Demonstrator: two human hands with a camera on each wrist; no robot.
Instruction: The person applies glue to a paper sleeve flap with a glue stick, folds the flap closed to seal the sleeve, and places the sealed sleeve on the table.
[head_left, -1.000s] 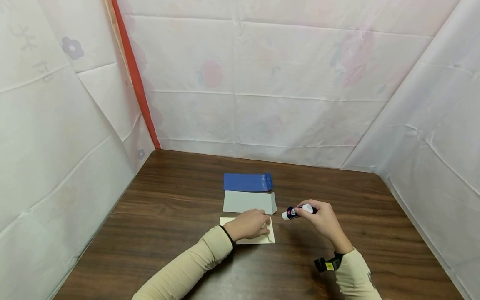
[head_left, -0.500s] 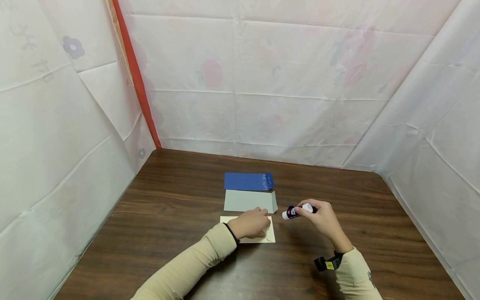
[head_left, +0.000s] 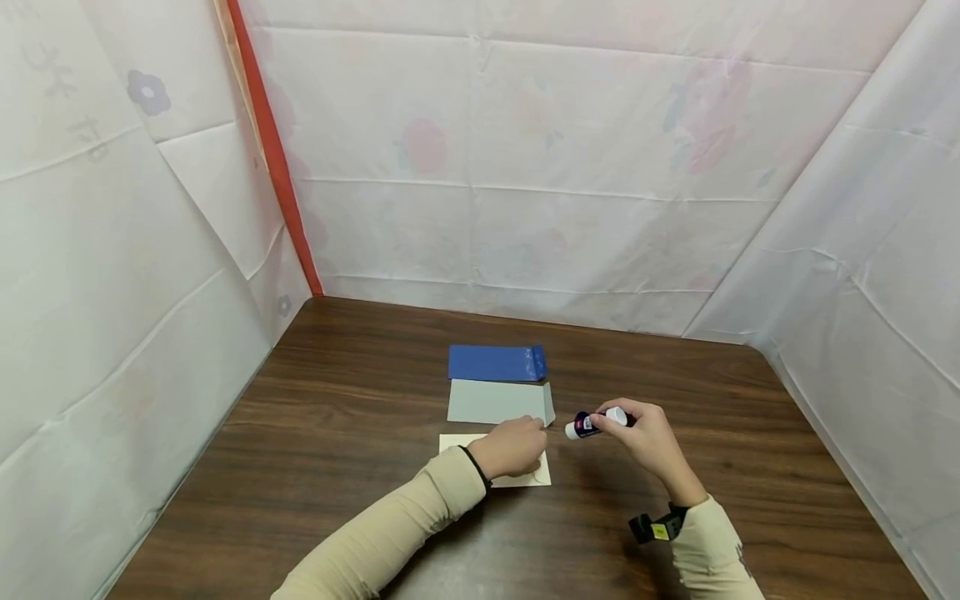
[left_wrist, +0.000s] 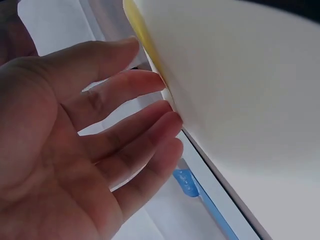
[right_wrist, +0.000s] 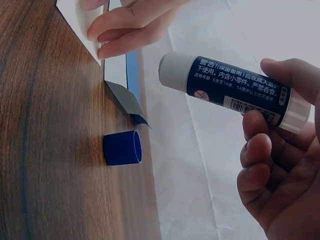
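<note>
My left hand (head_left: 513, 447) rests on the flap end of a cream envelope (head_left: 452, 443), which lies nearest me on the table. In the left wrist view its loosely bent fingers (left_wrist: 145, 125) touch the envelope's edge, pinching nothing. To the right, above the table, my right hand (head_left: 651, 435) holds an uncapped glue stick (right_wrist: 232, 90), with its white end towards the envelopes. A blue cap (right_wrist: 120, 148) lies on the wood below it. Beyond the cream envelope are a grey-green envelope (head_left: 491, 402) and a blue envelope (head_left: 487, 362), with whitish smears beside its flap.
The brown wooden table (head_left: 360, 400) carries the envelopes in a column. White printed sheets (head_left: 465, 233) hang at the back and both sides. A red strip (head_left: 281, 175) runs down the back left corner.
My left hand has slid a little to the right over the cream envelope's flap end. My right hand and the glue stick have stayed nearly still.
</note>
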